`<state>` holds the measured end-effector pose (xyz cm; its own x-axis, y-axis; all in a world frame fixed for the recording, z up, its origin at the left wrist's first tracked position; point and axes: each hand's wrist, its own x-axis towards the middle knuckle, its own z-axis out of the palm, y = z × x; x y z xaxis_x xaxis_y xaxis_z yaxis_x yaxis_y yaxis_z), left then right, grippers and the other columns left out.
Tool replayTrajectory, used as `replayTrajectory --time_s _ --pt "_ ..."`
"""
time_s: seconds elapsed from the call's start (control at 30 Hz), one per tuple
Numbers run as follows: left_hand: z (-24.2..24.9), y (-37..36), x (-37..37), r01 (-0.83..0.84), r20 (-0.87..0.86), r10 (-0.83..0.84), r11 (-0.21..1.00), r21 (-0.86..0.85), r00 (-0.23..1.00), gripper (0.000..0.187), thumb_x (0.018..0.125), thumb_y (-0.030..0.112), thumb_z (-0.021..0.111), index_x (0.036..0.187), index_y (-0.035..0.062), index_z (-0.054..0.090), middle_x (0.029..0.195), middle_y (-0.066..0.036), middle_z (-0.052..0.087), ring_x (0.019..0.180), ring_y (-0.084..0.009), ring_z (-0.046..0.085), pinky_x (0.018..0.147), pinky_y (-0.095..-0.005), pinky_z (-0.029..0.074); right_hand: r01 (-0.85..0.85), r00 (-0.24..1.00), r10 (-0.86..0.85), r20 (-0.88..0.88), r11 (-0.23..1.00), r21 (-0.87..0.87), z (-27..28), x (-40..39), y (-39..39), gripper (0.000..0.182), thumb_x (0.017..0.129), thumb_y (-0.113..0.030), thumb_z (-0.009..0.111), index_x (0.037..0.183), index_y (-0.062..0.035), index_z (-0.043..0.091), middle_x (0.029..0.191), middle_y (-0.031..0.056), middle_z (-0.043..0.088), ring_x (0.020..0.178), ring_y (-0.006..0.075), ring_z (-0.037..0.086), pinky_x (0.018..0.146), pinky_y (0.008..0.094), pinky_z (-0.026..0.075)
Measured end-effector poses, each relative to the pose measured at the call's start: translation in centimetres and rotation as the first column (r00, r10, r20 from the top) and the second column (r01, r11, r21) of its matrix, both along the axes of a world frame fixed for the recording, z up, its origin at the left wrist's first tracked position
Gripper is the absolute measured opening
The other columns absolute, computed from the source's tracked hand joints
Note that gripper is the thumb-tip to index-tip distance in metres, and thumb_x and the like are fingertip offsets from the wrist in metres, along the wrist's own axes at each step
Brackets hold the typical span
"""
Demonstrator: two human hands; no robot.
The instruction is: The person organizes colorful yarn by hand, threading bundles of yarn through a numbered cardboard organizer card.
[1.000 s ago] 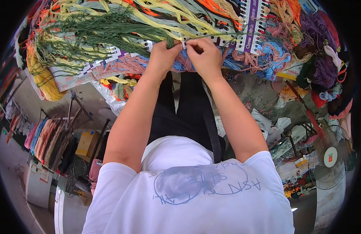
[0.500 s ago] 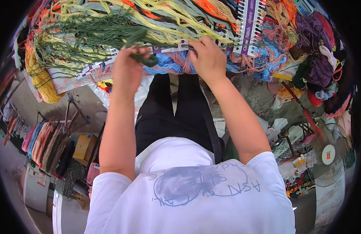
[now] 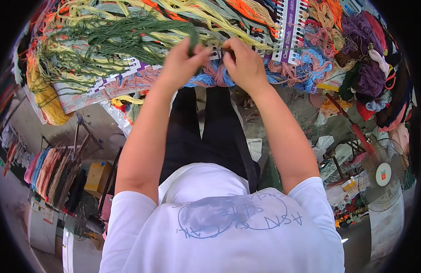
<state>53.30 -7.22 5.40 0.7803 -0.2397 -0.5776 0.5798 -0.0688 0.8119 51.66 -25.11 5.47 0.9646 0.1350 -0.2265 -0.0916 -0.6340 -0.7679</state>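
Note:
Dark green thread (image 3: 128,36) lies over pale yellow and grey-green skeins (image 3: 210,16) on the work surface. Its folded end is held in my left hand (image 3: 185,61), whose fingers are closed round it. Close beside it on the right, my right hand (image 3: 241,61) is pinched at the edge of a white, punched card strip; what sits between its fingertips is too small to make out. A purple-and-white card with holes (image 3: 290,29) stands to the right of my right hand. Blue and pink threads (image 3: 210,75) run below both hands.
Purple yarn (image 3: 372,82) and other coloured bundles are heaped at the right. A yellow skein (image 3: 46,98) hangs at the left edge. A fan (image 3: 382,175) stands lower right, and a rack of hanging yarn (image 3: 51,168) with a cardboard box (image 3: 99,176) lower left.
My left hand has moved right, close to my right hand, bringing the green thread with it. My right hand has stayed nearly in place.

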Motion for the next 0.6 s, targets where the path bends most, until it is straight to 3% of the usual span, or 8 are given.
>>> replayTrajectory --time_s 0.1,0.2,0.27,0.37,0.4,0.47,0.53,0.6 --pt "4.2 5.2 1.1 -0.351 -0.038 0.364 0.917 0.191 0.931 0.012 0.083 0.011 0.063 0.084 0.0038 0.054 0.068 0.001 0.051 0.06 -0.0101 0.051 0.06 -0.0236 0.045 -0.081 0.995 0.076 -0.071 0.993 -0.082 -2.9 0.1 -0.8 0.015 0.078 -0.008 0.053 0.092 -0.0055 0.05 0.094 0.0147 0.058 0.087 0.0364 0.057 0.072 0.0454 0.046" --pt "7.7 15.4 3.2 -0.451 -0.083 0.444 0.888 -0.094 0.892 0.013 0.083 0.004 0.056 0.075 0.0076 0.047 0.062 0.002 0.038 0.053 -0.0078 0.034 0.05 -0.0243 0.029 -0.023 0.997 0.017 -0.078 0.996 -0.083 -4.0 0.1 -0.6 0.013 0.08 -0.009 0.052 0.093 -0.0056 0.05 0.093 0.0156 0.058 0.089 0.0367 0.056 0.073 0.0458 0.045" --pt "10.5 18.2 4.9 -0.567 0.007 0.568 0.822 -0.06 0.823 0.014 0.085 0.007 0.056 0.075 0.0088 0.046 0.061 0.003 0.03 0.052 -0.0085 0.029 0.051 -0.0241 0.027 -0.007 0.995 -0.003 -0.1 0.995 -0.1 -3.8 0.2 -0.3 0.012 0.082 -0.011 0.052 0.093 -0.0055 0.05 0.092 0.0159 0.058 0.089 0.0368 0.055 0.074 0.0461 0.045" --pt "13.7 19.6 6.7 -0.643 0.333 0.583 0.759 0.102 0.741 0.008 0.089 0.005 0.051 0.082 0.0078 0.047 0.099 -0.013 0.064 0.063 -0.0146 0.06 0.052 -0.0228 0.045 0.037 0.997 -0.044 -0.067 0.995 -0.098 -3.4 -0.2 0.1 0.012 0.082 -0.01 0.054 0.091 -0.0038 0.051 0.089 0.0151 0.059 0.084 0.0344 0.057 0.072 0.0429 0.046" --pt "14.4 18.6 6.5 -0.579 0.397 0.479 0.795 0.183 0.783 0.001 0.091 0.005 0.048 0.09 0.0056 0.049 0.12 -0.021 0.056 0.077 -0.0211 0.068 0.054 -0.0214 0.051 0.063 0.996 -0.068 -0.053 0.994 -0.087 -3.0 -0.2 0.3 0.011 0.08 -0.007 0.056 0.09 -0.0025 0.052 0.085 0.0145 0.059 0.08 0.0319 0.059 0.07 0.0399 0.046" --pt "14.6 16.3 5.2 -0.464 0.333 0.385 0.863 0.2 0.861 0.01 0.092 0.008 0.049 0.098 0.0036 0.054 0.116 -0.02 0.058 0.079 -0.0213 0.068 0.053 -0.0201 0.05 0.136 0.991 -0.136 -0.004 0.991 -0.02 -1.1 -0.9 1.0 0.011 0.081 -0.01 0.057 0.09 -0.004 0.056 0.084 0.012 0.059 0.074 0.0281 0.06 0.065 0.0363 0.047" --pt "15.6 12.5 3.6 -0.357 0.024 0.362 0.927 -0.117 0.932 0.021 0.093 0.014 0.047 0.106 0.0015 0.058 0.116 -0.02 0.058 0.078 -0.0221 0.068 0.056 -0.0211 0.053 0.238 0.97 -0.241 0.032 0.967 0.086 2.6 -1.2 2.8 0.012 0.081 -0.014 0.061 0.09 -0.0044 0.06 0.08 0.0091 0.059 0.067 0.0203 0.059 0.059 0.0304 0.046" --pt "15.9 9.1 2.0 -0.338 -0.193 0.287 0.882 -0.328 0.938 0.028 0.094 0.018 0.045 0.112 -0.0017 0.056 0.12 -0.019 0.056 0.105 -0.0252 0.06 0.075 -0.0309 0.054 0.388 0.921 -0.347 -0.174 0.848 0.362 7.4 -1.2 5.3 0.015 0.082 -0.015 0.063 0.09 -0.0035 0.062 0.079 0.0059 0.058 0.066 0.0141 0.057 0.059 0.0269 0.045"
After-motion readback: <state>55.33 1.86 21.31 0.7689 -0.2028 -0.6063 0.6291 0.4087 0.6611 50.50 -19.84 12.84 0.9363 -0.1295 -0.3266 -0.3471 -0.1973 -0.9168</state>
